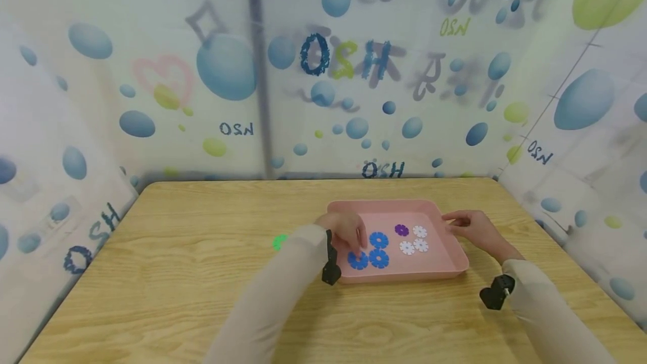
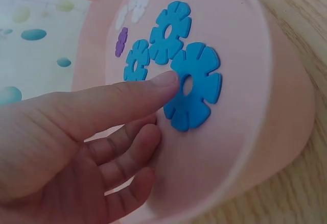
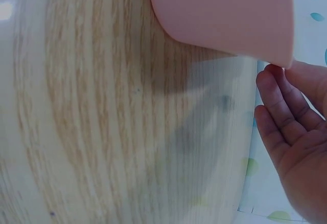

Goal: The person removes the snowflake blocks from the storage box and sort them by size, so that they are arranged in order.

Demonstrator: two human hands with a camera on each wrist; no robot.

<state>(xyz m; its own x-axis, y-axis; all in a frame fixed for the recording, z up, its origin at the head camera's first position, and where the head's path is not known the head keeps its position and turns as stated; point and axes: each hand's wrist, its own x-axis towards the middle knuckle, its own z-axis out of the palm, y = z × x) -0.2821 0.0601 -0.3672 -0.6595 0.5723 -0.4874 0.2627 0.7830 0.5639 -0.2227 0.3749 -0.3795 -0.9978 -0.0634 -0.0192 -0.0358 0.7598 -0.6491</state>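
My left hand [image 1: 346,229] reaches over the left side of a pink tray [image 1: 399,268]. Its thumb lies on the edge of a blue snowflake disc [image 2: 207,101], pinching it low over the tray floor; the index finger is mostly hidden behind the thumb. Close by lie two other blue discs [image 1: 378,240]. A small purple disc [image 1: 401,230] and three white discs [image 1: 420,245] sit farther right in the tray. With thumb and fingertips, my right hand [image 1: 472,232] holds the tray's right rim, seen from outside in the right wrist view.
A green disc [image 1: 279,241] lies on the wooden table [image 1: 202,223] left of the tray, partly covered by the left sleeve [image 1: 283,280]. Behind the table hangs a printed backdrop [image 1: 303,128] with blue and green drops.
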